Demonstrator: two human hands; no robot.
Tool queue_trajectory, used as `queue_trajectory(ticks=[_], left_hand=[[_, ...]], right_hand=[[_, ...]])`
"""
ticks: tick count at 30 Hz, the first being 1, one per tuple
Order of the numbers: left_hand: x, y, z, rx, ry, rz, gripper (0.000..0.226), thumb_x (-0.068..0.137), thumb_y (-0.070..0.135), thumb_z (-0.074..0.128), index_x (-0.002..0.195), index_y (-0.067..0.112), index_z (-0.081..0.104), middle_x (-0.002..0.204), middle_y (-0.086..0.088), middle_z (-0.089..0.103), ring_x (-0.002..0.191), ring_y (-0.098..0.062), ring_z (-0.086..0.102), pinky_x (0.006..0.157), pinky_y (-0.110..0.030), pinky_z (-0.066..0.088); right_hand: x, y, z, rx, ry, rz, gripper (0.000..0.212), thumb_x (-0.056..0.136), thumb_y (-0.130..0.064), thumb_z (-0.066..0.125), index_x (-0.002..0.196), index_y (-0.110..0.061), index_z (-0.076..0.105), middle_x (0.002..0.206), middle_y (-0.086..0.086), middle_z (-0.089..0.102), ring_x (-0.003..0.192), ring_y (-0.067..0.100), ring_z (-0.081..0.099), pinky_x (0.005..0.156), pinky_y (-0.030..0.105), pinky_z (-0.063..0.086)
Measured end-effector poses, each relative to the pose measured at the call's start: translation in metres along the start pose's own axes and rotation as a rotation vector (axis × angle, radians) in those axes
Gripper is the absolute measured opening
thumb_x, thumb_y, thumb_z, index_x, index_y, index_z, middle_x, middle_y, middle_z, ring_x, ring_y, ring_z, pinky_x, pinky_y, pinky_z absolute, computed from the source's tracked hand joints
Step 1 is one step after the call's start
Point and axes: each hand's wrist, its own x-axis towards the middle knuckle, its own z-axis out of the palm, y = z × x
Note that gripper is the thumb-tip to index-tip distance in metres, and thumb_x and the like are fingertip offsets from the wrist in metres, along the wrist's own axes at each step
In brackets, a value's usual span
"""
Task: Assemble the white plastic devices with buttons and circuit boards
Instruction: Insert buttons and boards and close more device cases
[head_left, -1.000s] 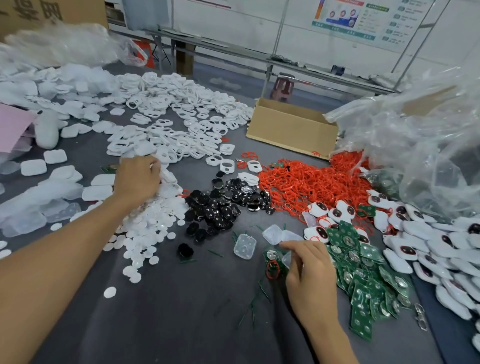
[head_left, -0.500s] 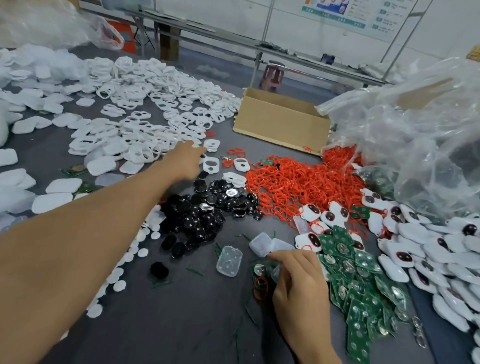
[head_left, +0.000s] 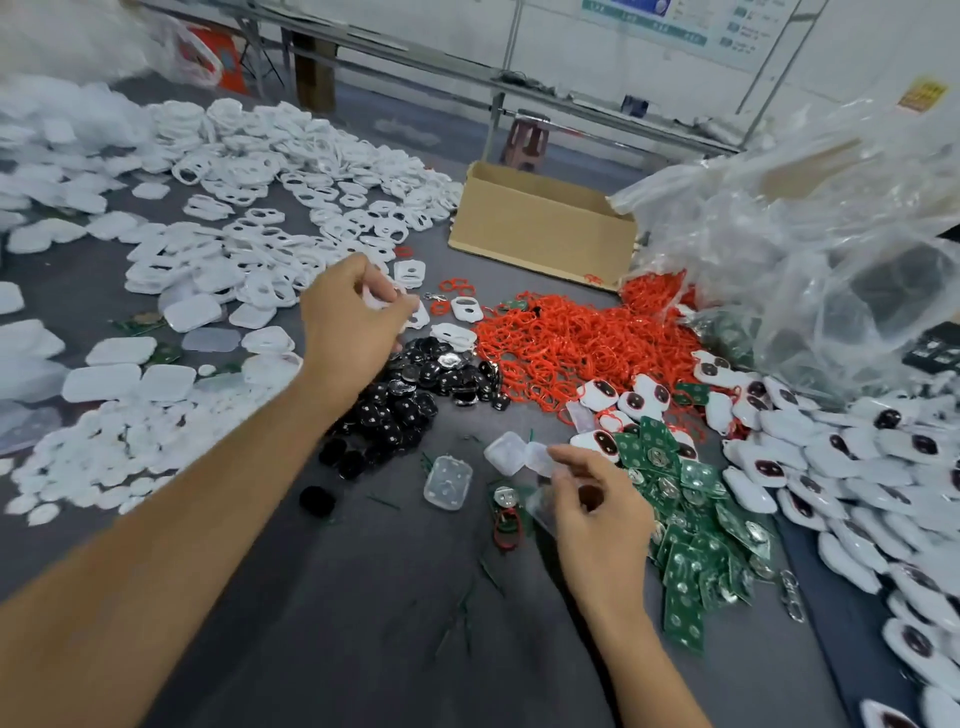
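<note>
The left hand (head_left: 353, 322) pinches a white front shell (head_left: 375, 300) above the edge of the shell heap (head_left: 249, 260). The right hand (head_left: 592, 512) is curled beside a lone circuit board (head_left: 505, 499) on the surface (head_left: 363, 623); whether it grips anything I cannot tell. Finished devices (head_left: 831, 467) lie heaped at the right, yet large piles of black buttons (head_left: 415, 395) and green boards (head_left: 691, 519) remain, so much work seems left.

cardboard box (head_left: 540, 234): matt brown card. left of it white shells (head_left: 311, 171), smooth plastic. in front: red rings (head_left: 571, 338) rubbery-looking, black buttons (head_left: 410, 395) glossy, clear covers (head_left: 448, 483) translucent plastic, circuit boards (head_left: 696, 519) green with shiny metal contacts. right: crinkled glossy plastic bag (head_left: 805, 234).
</note>
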Motion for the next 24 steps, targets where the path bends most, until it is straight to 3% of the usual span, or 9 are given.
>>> queue_trajectory(ticks=[3,6,9,13,17,21,24], left_hand=[[-0.062,0.022,-0.004,-0.299,-0.114,-0.059,0.032,0.080,0.006,0.074,0.087,0.023,0.047,0.087,-0.008,0.062,0.066,-0.015,0.066,0.046,-0.032,0.055],[-0.110,0.030,0.000,-0.453,-0.226,-0.176,0.045,0.080,-0.001,0.071,0.098,0.032,0.045,0.087,-0.012,0.063,0.072,-0.028,0.070,0.050,-0.029,0.055],[-0.136,0.030,0.011,-0.498,-0.333,-0.277,0.045,0.083,-0.005,0.065,0.106,0.029,0.045,0.093,-0.014,0.062,0.079,-0.033,0.070,0.057,-0.037,0.059],[-0.153,0.028,0.020,-0.486,-0.474,-0.248,0.030,0.092,-0.007,0.049,0.094,0.022,0.058,0.095,-0.006,0.063,0.083,-0.025,0.072,0.062,-0.040,0.056],[-0.158,0.021,0.021,-0.434,-0.507,-0.226,0.028,0.092,-0.007,0.053,0.076,0.007,0.071,0.095,0.000,0.065,0.073,-0.017,0.071,0.068,-0.038,0.060],[-0.158,0.020,0.021,-0.451,-0.513,-0.233,0.027,0.093,-0.005,0.053,0.082,0.009,0.072,0.097,0.005,0.067,0.087,-0.016,0.073,0.069,-0.037,0.060],[-0.159,0.020,0.022,-0.445,-0.514,-0.215,0.024,0.093,-0.005,0.054,0.087,0.006,0.074,0.103,-0.003,0.066,0.087,-0.016,0.072,0.067,-0.032,0.060]], right_hand=[[0.016,0.005,-0.005,-0.018,0.040,0.073,0.025,0.084,-0.005,0.063,0.086,-0.030,0.069,0.081,-0.012,0.069,0.074,0.009,0.062,0.070,0.019,0.046],[0.047,0.012,-0.011,-0.159,0.105,0.100,0.019,0.087,-0.007,0.058,0.100,-0.015,0.070,0.090,0.000,0.071,0.081,0.017,0.063,0.071,0.023,0.041],[0.078,0.019,-0.014,-0.383,0.044,0.092,0.023,0.091,-0.012,0.054,0.109,-0.003,0.066,0.098,0.014,0.070,0.092,0.029,0.063,0.074,0.031,0.043],[0.094,0.022,-0.014,-0.547,-0.161,0.136,0.016,0.082,-0.013,0.063,0.082,0.001,0.071,0.080,0.020,0.068,0.076,0.034,0.062,0.064,0.035,0.048],[0.097,0.025,-0.017,-0.514,-0.146,0.193,0.010,0.080,-0.008,0.064,0.087,-0.009,0.072,0.080,0.014,0.070,0.067,0.027,0.058,0.058,0.029,0.042],[0.092,0.026,-0.024,-0.341,-0.094,0.090,0.033,0.078,-0.010,0.070,0.107,-0.016,0.056,0.077,0.003,0.065,0.067,0.021,0.058,0.059,0.031,0.044],[0.090,0.025,-0.031,-0.281,-0.115,0.055,0.038,0.075,-0.013,0.075,0.105,-0.018,0.052,0.068,-0.007,0.060,0.062,0.010,0.057,0.052,0.025,0.038]])
